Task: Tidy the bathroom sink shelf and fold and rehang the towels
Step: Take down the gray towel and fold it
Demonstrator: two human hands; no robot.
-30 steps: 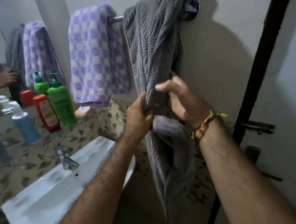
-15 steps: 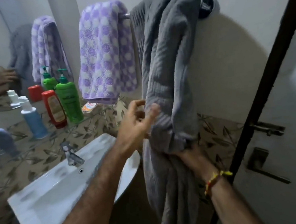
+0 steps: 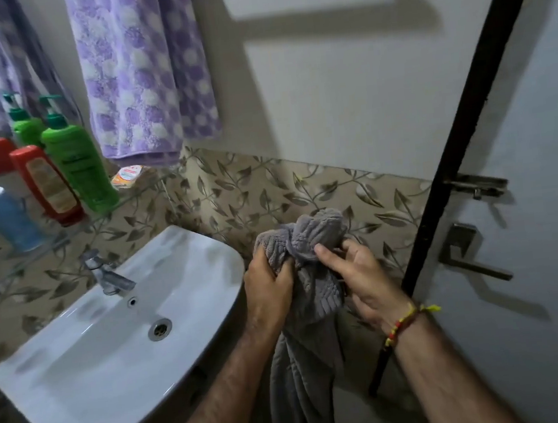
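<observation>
A: Where's the grey towel?

B: Bunched in both hands, just right of the white sink, in front of the leaf-pattern tile band. Not on a rail in this view; the rail itself is out of frame.

A: Grip state?

B: Left hand clenched on a wad of the towel's upper part, thumb side up. Right hand has fingers pinched on the fabric next to it. Both grasping the towel, hands close together.

A: Why held like that?

B: My read: gathering the top so the rest hangs free below, then hunting for an edge or corner to open it flat for folding. Held clear of the basin, so it stays dry.

A: Towel condition?

B: Ribbed, cable-knit texture, thick pile. Crumpled knot at the top, long tail drooping below the wrists, out the bottom of frame. No fold lines visible yet.

A: Anything else relative to the sink?

B: Purple checked towel hangs above and behind it. Green pump bottle, red bottle and blue bottle stand on the glass shelf above its left side.
</observation>
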